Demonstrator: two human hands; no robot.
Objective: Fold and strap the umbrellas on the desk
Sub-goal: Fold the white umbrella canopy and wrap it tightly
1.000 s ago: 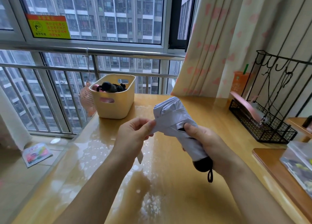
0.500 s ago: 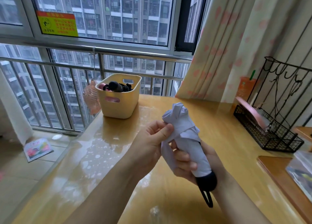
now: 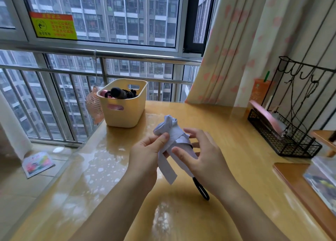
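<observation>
Vs 0.5 s ago: the right hand (image 3: 203, 159) was curled round the lower body of the umbrella (image 3: 179, 137); now its fingers are spread and mostly straight, with the thumb laid on the cloth and 1 finger showing past the far side. It is not wrapped round, and the palm covers the handle. The left hand (image 3: 145, 153) stays pinched on the cloth, thumb on top and fingers beneath, at about the same spot just under the bunched tip. The strap (image 3: 166, 168) now shows: 1 turn bands the cloth between the 2 thumbs, and the free end hangs loose below the left fingers, unfastened. The umbrella is white, folded, tilted tip-up away from the person, held above the desk (image 3: 109, 168) and not touching it. The black wrist loop (image 3: 201, 190) hangs under the right palm. The view also sits a bit lower and closer than before. Beyond the left fingers stands a yellow basket (image 3: 125, 111) near the window-side desk edge, well apart from the hands, with dark items inside and a pink fan (image 3: 92, 104) just behind it. To the right of the right fingers is a black wire rack (image 3: 283, 141), also well apart. The desk's left edge runs diagonally past the left forearm. There is bare glossy desk between the hands and the basket, between the hands and the rack, and under both wrists. A curtain (image 3: 236, 50) hangs past the far edge.
</observation>
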